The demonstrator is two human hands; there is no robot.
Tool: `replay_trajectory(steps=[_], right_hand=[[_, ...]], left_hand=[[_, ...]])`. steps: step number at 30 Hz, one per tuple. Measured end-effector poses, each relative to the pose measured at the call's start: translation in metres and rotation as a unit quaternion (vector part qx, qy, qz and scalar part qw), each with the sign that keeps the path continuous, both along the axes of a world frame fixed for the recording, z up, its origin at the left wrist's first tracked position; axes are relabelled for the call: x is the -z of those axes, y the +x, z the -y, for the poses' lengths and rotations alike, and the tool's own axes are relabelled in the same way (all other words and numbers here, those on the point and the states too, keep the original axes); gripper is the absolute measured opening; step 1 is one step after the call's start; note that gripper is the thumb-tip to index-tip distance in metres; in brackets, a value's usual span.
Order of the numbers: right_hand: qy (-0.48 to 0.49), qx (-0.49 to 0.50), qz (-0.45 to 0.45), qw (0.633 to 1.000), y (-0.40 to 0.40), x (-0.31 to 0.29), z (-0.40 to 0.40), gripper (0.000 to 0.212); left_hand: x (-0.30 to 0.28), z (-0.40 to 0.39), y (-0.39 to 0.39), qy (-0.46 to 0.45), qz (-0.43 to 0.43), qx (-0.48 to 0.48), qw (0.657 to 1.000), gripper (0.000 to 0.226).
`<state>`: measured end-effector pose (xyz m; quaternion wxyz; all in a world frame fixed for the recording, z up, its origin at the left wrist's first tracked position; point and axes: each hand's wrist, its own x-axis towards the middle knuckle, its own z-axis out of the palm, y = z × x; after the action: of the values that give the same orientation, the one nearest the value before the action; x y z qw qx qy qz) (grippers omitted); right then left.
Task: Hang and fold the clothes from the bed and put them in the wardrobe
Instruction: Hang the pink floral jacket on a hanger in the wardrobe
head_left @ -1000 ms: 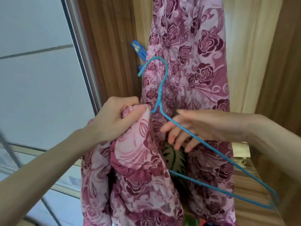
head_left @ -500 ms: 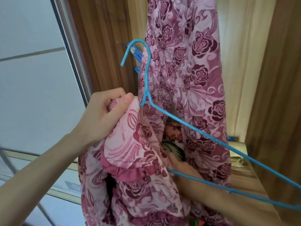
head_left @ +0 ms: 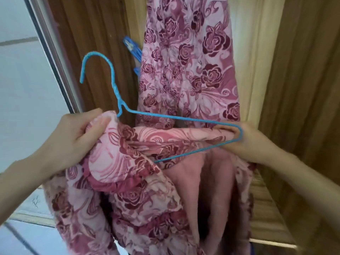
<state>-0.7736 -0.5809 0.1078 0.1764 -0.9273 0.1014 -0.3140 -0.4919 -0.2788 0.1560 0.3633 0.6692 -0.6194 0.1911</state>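
Note:
A pink garment with dark rose print (head_left: 132, 181) hangs in front of me, bunched and partly turned to its plain pink inside. My left hand (head_left: 73, 138) grips its upper edge just below the neck of a blue wire hanger (head_left: 165, 116). The hanger's hook points up and left. My right hand (head_left: 248, 140) holds the hanger's right corner together with the fabric stretched over it. The hanger's lower bar runs under the cloth. Another garment of the same rose print (head_left: 189, 61) hangs inside the wardrobe behind.
Wooden wardrobe panels (head_left: 303, 70) stand behind and to the right, with a metal-framed sliding door edge (head_left: 51, 57) at the left. Blue hangers or clips (head_left: 132, 48) show beside the hung garment. A wooden shelf (head_left: 266, 208) lies at the lower right.
The hanger has tilted down to nearly level. My right hand came out from under the cloth and now holds the hanger's right corner with fabric pulled over it. The left hand keeps its grip.

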Motion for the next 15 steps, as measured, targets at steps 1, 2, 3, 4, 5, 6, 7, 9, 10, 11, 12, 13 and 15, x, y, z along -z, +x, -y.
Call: replay_trajectory(steps=[1, 2, 3, 4, 5, 6, 7, 9, 10, 11, 12, 13, 15], right_hand=[[-0.033, 0.0, -0.024, 0.999, -0.004, -0.012, 0.004, 0.027], [-0.077, 0.009, -0.04, 0.996, -0.006, -0.023, 0.008, 0.038], [-0.115, 0.02, -0.054, 0.992, -0.006, -0.034, 0.011, 0.047], [-0.136, 0.025, -0.068, 0.988, -0.005, -0.044, 0.014, 0.052], [-0.141, 0.024, -0.082, 0.986, -0.005, -0.054, 0.014, 0.055], [-0.143, 0.022, -0.095, 0.985, -0.005, -0.062, 0.016, 0.056], [-0.151, 0.02, -0.105, 0.983, -0.005, -0.069, 0.018, 0.055], [-0.18, 0.015, -0.115, 0.977, -0.009, -0.079, 0.022, 0.051], [-0.193, 0.008, -0.113, 0.975, -0.013, -0.083, 0.024, 0.047], [-0.199, 0.0, -0.109, 0.974, -0.015, -0.086, 0.025, 0.042], [-0.198, -0.006, -0.107, 0.974, -0.018, -0.087, 0.025, 0.037], [-0.193, -0.01, -0.104, 0.976, -0.02, -0.089, 0.024, 0.032], [-0.191, -0.017, -0.105, 0.976, -0.022, -0.091, 0.023, 0.025]], left_hand=[[0.002, -0.002, 0.002, 0.01, 0.011, -0.001, 1.0, 0.063], [0.004, -0.003, 0.003, 0.016, 0.022, 0.001, 1.0, 0.064], [0.006, -0.004, 0.004, 0.017, 0.033, 0.005, 0.999, 0.063], [0.007, -0.003, 0.003, 0.016, 0.043, 0.009, 0.999, 0.061], [0.008, -0.002, 0.003, 0.016, 0.056, 0.015, 0.998, 0.058], [0.008, -0.001, 0.003, 0.019, 0.078, 0.021, 0.997, 0.055], [0.009, 0.001, 0.003, 0.023, 0.104, 0.025, 0.994, 0.051], [0.009, 0.005, 0.003, 0.032, 0.144, 0.031, 0.988, 0.045], [0.008, 0.008, 0.004, 0.034, 0.161, 0.036, 0.986, 0.043], [0.007, 0.012, 0.003, 0.036, 0.176, 0.042, 0.983, 0.04], [0.005, 0.016, 0.003, 0.039, 0.193, 0.047, 0.979, 0.037], [0.004, 0.02, 0.002, 0.045, 0.209, 0.05, 0.976, 0.038], [0.004, 0.027, 0.003, 0.059, 0.239, 0.041, 0.968, 0.046]])
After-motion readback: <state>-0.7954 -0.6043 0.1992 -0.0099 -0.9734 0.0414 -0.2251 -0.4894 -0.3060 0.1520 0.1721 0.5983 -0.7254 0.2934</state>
